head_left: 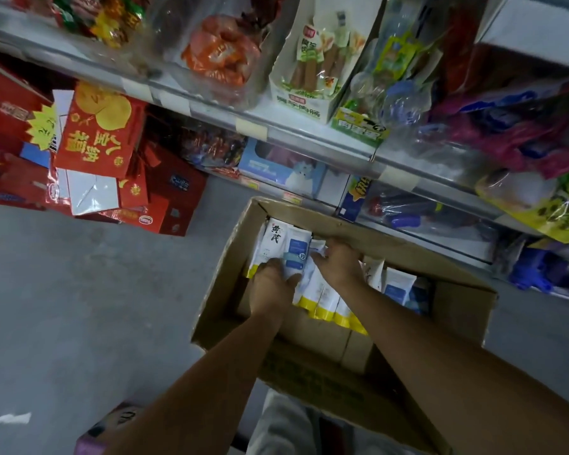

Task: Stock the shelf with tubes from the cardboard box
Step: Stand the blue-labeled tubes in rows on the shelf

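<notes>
An open cardboard box point(457, 310) stands on the floor in front of the shelves. Inside it lie several white tubes with yellow caps point(326, 300), some with blue labels. My left hand point(271, 287) is inside the box at its left side, fingers curled around a bunch of tubes point(286, 246) that stand up at the far left corner. My right hand point(337, 261) reaches in beside it, fingers curled on the top of the tubes in the middle. More tubes point(396, 284) lie to the right of my right wrist.
The shelf unit point(309, 139) runs from upper left to right, packed with snack bags and boxes. Red gift boxes point(96, 139) are stacked on the floor at left. Bare grey floor point(96, 307) lies left of the box. A small pink box point(112, 428) sits near my left elbow.
</notes>
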A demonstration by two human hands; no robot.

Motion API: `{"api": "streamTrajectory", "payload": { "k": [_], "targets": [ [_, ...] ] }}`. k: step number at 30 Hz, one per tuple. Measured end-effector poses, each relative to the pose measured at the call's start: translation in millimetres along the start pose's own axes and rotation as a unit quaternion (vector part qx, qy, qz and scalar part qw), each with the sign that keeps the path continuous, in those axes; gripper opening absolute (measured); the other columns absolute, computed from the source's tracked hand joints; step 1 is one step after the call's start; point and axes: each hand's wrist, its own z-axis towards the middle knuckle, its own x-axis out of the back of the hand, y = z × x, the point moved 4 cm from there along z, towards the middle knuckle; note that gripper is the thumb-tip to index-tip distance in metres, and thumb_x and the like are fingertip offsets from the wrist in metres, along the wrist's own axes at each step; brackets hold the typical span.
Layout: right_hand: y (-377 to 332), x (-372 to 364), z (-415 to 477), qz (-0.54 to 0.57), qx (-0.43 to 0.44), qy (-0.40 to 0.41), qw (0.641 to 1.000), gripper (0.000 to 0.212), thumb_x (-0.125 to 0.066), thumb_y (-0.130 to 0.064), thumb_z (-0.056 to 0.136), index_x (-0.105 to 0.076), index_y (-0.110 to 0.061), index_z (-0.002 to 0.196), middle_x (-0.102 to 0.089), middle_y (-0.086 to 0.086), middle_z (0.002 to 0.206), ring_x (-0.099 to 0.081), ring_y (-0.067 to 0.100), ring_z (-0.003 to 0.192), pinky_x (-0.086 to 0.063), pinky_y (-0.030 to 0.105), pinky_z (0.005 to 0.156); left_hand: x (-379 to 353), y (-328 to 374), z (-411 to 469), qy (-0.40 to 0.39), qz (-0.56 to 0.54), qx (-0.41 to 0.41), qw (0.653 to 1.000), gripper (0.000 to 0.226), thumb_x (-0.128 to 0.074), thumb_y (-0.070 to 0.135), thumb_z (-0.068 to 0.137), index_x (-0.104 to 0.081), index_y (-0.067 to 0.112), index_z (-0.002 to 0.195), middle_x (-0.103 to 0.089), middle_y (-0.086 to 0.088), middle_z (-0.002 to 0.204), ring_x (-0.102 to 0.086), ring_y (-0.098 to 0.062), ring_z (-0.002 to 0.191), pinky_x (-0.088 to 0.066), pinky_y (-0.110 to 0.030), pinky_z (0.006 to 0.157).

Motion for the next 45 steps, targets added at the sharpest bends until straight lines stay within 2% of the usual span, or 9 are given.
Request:
{"api": "streamTrajectory", "payload": {
  "k": [9,14,20,27,31,34,40,43,45],
  "targets": [
    [0.9,-11.6,5.3,0.034,-0.047,0.06,0.996,0.024,-0.075,-0.03,0.082,-0.064,-0.011,0.091,-0.07,0.01,0.09,-0.067,0.03,0.088,-0.054,0.035,0.075,-8.7,-1.0,9.9,-0.017,-0.067,0.031,0.997,0.039,-0.078,0.027,0.077,-0.064,0.017,0.113,-0.07,-0.002,0.111,-0.065,-0.021,0.103,-0.055,-0.041,0.092],
    [-4.1,-14.9,-3.8,0.098,-0.077,0.081,0.989,0.021,-0.07,-0.017,0.084,-0.063,-0.012,0.103,-0.071,0.01,0.1,-0.066,0.029,0.098,-0.046,0.026,0.078,-8.0,-8.5,11.7,-0.036,-0.083,0.057,0.994,0.041,-0.08,0.022,0.073,-0.068,0.012,0.111,-0.072,-0.006,0.109,-0.066,-0.023,0.103,-0.054,-0.04,0.094],
    [-10.4,-18.6,-14.4,0.172,-0.095,0.119,0.973,0.02,-0.061,-0.009,0.086,-0.06,-0.017,0.104,-0.07,0.006,0.099,-0.065,0.027,0.094,-0.04,0.024,0.072,0.0,-12.0,4.2,-0.035,-0.1,0.056,0.993,0.041,-0.08,0.018,0.075,-0.064,0.014,0.112,-0.071,-0.006,0.11,-0.065,-0.024,0.103,-0.052,-0.032,0.091],
    [-18.7,-12.1,-29.2,0.229,-0.038,0.139,0.963,0.021,-0.055,-0.007,0.091,-0.055,-0.019,0.109,-0.062,-0.004,0.088,-0.059,0.019,0.084,-0.037,0.024,0.07,5.9,-10.9,-14.3,-0.046,-0.151,0.068,0.985,0.05,-0.082,0.008,0.073,-0.057,0.01,0.116,-0.062,0.0,0.098,-0.058,-0.014,0.091,-0.048,-0.024,0.081],
    [-14.3,-0.5,-44.6,0.252,-0.006,0.133,0.958,0.028,-0.057,-0.006,0.093,-0.056,-0.019,0.118,-0.059,-0.009,0.089,-0.058,0.013,0.086,-0.039,0.022,0.075,9.5,-12.2,-23.9,-0.068,-0.175,0.049,0.981,0.048,-0.083,0.005,0.073,-0.062,0.012,0.115,-0.065,0.001,0.099,-0.06,-0.012,0.089,-0.046,-0.009,0.062],
    [-4.8,14.6,-61.1,0.255,0.021,0.137,0.957,0.031,-0.059,-0.007,0.093,-0.056,-0.019,0.121,-0.057,-0.015,0.086,-0.058,0.012,0.088,-0.041,0.023,0.08,17.9,-7.8,-33.4,-0.079,-0.173,0.015,0.982,0.05,-0.083,0.011,0.073,-0.06,0.02,0.117,-0.066,0.003,0.104,-0.062,-0.012,0.093,-0.05,-0.021,0.075],
    [-6.3,76.0,-111.8,0.292,0.045,0.145,0.944,0.031,-0.06,-0.004,0.092,-0.057,-0.018,0.119,-0.063,-0.008,0.096,-0.06,0.005,0.084,-0.046,0.025,0.08,51.4,23.2,-72.9,-0.086,-0.21,-0.026,0.974,0.05,-0.082,0.012,0.076,-0.056,0.031,0.113,-0.064,0.01,0.102,-0.066,-0.015,0.099,-0.053,-0.018,0.073],
    [-17.1,124.2,-142.8,0.285,0.074,0.154,0.943,0.027,-0.058,-0.001,0.093,-0.057,-0.011,0.118,-0.064,0.0,0.095,-0.06,0.013,0.085,-0.047,0.023,0.077,76.3,56.8,-102.4,-0.086,-0.222,-0.065,0.969,0.052,-0.08,0.005,0.077,-0.053,0.026,0.117,-0.061,0.009,0.097,-0.064,-0.011,0.087,-0.049,-0.007,0.06],
    [-23.9,158.5,-162.3,0.276,0.091,0.165,0.943,0.027,-0.056,-0.002,0.093,-0.056,-0.009,0.119,-0.061,-0.002,0.088,-0.056,0.009,0.075,-0.043,0.022,0.07,90.1,78.4,-119.5,-0.081,-0.246,-0.085,0.962,0.055,-0.077,-0.003,0.078,-0.053,0.016,0.123,-0.061,0.004,0.097,-0.063,-0.01,0.081,-0.05,-0.007,0.06]
  ]
}}
